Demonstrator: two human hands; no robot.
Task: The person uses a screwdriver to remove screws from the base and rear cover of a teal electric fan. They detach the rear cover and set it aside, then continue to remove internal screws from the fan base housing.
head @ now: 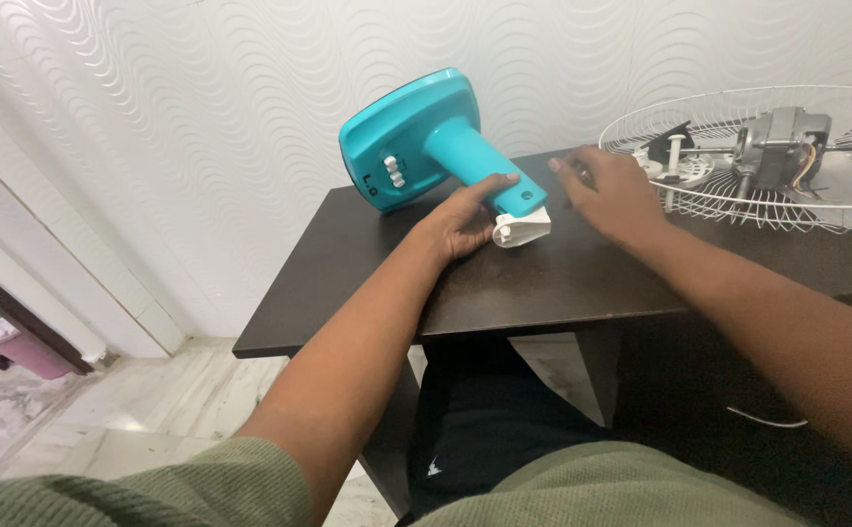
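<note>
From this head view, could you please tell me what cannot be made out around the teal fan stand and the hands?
- Underside of the teal plastic fan stand: it faces the wall.
- White joint piece: partly covered by the left hand.
- Whatever lies under the right hand: its palm hides it.
- White wire fan guard and grey motor: cut off by the right edge.
- Stand markings: too small.

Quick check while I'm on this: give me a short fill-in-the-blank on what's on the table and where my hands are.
1. The left hand grips the neck of the ____ fan base.
2. The right hand rests flat on the dark ____.
3. The fan motor lies on a white wire ____.
4. The fan base lies tipped on its ____.

Missing words: teal; table; grille; side
</note>
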